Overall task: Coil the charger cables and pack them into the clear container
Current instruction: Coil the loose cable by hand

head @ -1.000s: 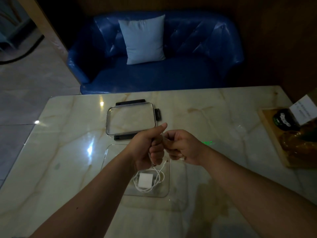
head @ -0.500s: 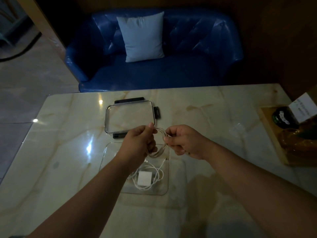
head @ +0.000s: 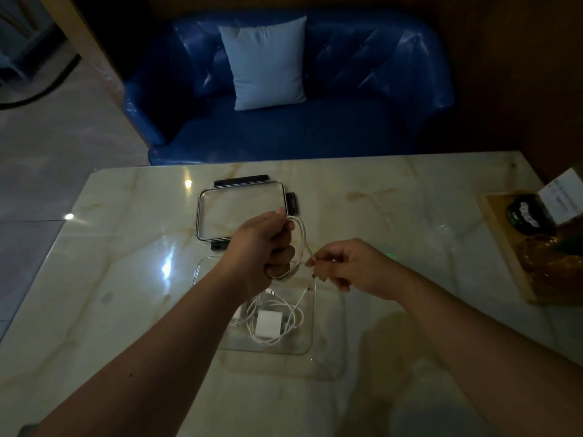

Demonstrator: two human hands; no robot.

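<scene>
1. The white cable [head: 299,244] is looped around the left hand [head: 262,244], above the clear container [head: 310,323] at table centre.
2. The left hand is fisted on the coil; the right hand [head: 350,266], at its 3 o'clock, pinches the cable's free end.
3. Half a second ago the hands nearly touched; now they are apart.
4. A white charger [head: 268,321] with cable lies in the container; the lid [head: 241,212] sits at 12 o'clock.

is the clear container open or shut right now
Open. The lid lies flat on the table behind the container, which holds a charger and cable.
</scene>
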